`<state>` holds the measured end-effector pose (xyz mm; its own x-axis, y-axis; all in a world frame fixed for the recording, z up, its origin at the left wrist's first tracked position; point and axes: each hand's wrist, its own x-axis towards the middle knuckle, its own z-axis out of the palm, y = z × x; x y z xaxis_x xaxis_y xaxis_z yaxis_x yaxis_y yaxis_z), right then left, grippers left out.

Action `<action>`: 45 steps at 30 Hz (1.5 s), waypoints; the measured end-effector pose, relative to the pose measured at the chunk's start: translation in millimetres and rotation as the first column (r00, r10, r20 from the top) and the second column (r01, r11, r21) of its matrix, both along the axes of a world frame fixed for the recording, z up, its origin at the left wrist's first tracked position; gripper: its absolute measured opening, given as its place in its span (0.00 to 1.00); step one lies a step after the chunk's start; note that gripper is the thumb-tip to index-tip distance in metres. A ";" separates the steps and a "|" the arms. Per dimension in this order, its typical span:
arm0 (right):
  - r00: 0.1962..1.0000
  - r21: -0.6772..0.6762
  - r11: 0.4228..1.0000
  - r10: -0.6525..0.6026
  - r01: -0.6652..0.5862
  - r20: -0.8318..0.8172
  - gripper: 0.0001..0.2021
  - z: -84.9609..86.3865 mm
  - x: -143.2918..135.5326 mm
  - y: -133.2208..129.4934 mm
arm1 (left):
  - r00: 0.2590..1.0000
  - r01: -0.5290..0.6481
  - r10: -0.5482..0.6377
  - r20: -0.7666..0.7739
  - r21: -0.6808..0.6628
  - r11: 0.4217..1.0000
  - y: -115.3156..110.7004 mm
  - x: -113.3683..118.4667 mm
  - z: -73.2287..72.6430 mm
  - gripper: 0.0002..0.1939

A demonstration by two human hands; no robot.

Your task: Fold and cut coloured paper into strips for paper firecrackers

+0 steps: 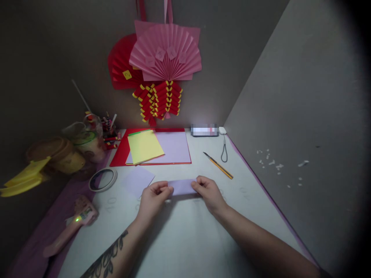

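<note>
A narrow strip of lavender paper (182, 187) is stretched level between my two hands, above the middle of the pale work surface (179, 239). My left hand (156, 196) pinches its left end between thumb and fingers. At the strip's right end, the thumb and fingers of my right hand (209, 192) are closed on it. Just left of and beyond my left hand lies a square lavender sheet (139, 180). Farther back, yellow sheets (145, 147) rest on a larger lavender sheet (175, 147) and red paper (119, 153).
A craft knife (218, 166) lies at the right, below a lit device (204, 130). On the left are a tape roll (102, 180), a pink glue gun (71, 227) with a green light, and cups (89, 144). Paper fans (166, 52) hang at the back.
</note>
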<state>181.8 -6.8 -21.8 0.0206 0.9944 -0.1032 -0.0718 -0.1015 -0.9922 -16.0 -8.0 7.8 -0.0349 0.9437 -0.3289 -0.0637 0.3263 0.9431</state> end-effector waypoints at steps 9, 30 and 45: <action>0.998 0.012 1.000 0.014 -0.015 0.057 0.19 2.3 -1.1 -0.7 | 0.999 0.029 -0.029 -0.022 0.007 1.000 0.4 0.2 -1.6 0.23; 0.507 0.229 0.966 -0.139 -0.120 0.851 0.07 -2.0 -10.0 12.2 | 0.457 0.476 -0.163 -0.874 0.086 0.875 9.5 -6.5 -7.4 0.15; 0.552 0.350 0.843 -0.078 -0.408 0.831 0.12 -10.1 -3.3 1.2 | 0.127 0.813 -0.187 -0.974 -0.006 0.582 16.3 -10.2 0.2 0.20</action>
<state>178.6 -5.6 -32.0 -0.3195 0.8918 0.3204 0.7236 0.4479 -0.5251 -26.3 8.3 8.0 0.5762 0.8160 -0.0457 0.7929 -0.5446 0.2733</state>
